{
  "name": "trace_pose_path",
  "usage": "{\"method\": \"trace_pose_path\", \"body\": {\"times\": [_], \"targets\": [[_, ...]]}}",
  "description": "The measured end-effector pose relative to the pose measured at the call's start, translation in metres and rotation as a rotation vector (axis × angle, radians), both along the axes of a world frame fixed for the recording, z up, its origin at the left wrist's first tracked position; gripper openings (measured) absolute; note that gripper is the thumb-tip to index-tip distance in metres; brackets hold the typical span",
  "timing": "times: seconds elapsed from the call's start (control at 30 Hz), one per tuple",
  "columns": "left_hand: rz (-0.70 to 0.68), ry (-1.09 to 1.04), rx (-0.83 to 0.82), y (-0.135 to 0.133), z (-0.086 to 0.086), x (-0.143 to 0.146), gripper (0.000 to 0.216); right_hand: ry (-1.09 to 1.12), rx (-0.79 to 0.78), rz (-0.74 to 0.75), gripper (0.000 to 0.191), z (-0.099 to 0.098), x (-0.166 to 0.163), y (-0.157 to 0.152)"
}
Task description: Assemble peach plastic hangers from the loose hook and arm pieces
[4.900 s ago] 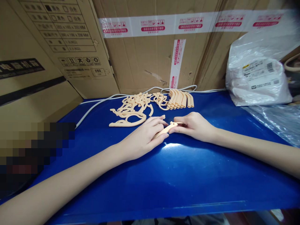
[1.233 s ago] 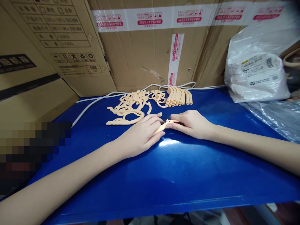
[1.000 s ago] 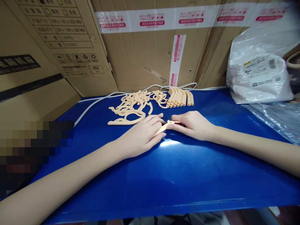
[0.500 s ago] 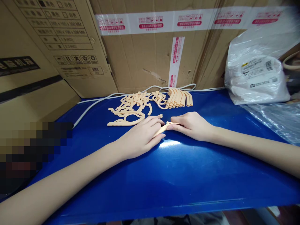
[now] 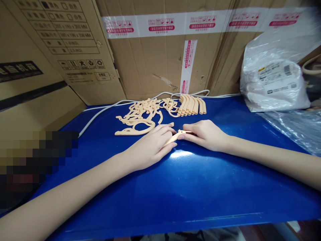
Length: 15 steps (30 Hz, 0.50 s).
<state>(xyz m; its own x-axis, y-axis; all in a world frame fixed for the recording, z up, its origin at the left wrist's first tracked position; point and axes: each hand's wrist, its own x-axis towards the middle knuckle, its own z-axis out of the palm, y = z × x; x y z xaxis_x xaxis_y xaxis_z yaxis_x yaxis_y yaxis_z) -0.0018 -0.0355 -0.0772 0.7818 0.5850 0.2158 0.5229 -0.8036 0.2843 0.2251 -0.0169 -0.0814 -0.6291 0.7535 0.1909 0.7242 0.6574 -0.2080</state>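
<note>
We have one beige piece [image 5: 174, 137] between our hands, over the back half of the blue table [image 5: 188, 197], near its middle. Our left hand [image 5: 153, 144] is closed around the lower end, fingers over the top and thumb along the near side. Our right hand [image 5: 206, 134] pinches the other end between thumb and forefinger, its remaining fingers partly hidden. Both grips look snug on it. The piece slants up to the right, a small knob and hole showing between our fingertips; we cannot tell whether it is one part or two joined.

Just beyond our left fingers lies the pile [image 5: 147, 106] of curved beige parts, its nearest one passing behind the hand, so room is tight on that side. The tubes [image 5: 189, 105] sit in a row behind the gap between our hands, a strip of blue setting them apart from our right hand. Past both, the cord [image 5: 96, 115] runs along the back edge, close to the box [image 5: 150, 63].

To the left, a carton [image 5: 82, 36] hems in the table's side. To the right, the bag [image 5: 276, 83] sits at the back corner and the film [image 5: 293, 129] spreads over the right edge, well apart from our right hand. The broadest open room is toward us, from our wrists down to the front edge.
</note>
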Motion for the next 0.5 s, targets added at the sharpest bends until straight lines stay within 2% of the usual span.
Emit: {"method": "trace_pose_path", "body": {"times": [0.5], "targets": [[-0.005,-0.021,0.011,0.0018,-0.0011,0.0015,0.029,-0.009,0.006,-0.009,0.054,0.0020,-0.0009,-0.0005]]}}
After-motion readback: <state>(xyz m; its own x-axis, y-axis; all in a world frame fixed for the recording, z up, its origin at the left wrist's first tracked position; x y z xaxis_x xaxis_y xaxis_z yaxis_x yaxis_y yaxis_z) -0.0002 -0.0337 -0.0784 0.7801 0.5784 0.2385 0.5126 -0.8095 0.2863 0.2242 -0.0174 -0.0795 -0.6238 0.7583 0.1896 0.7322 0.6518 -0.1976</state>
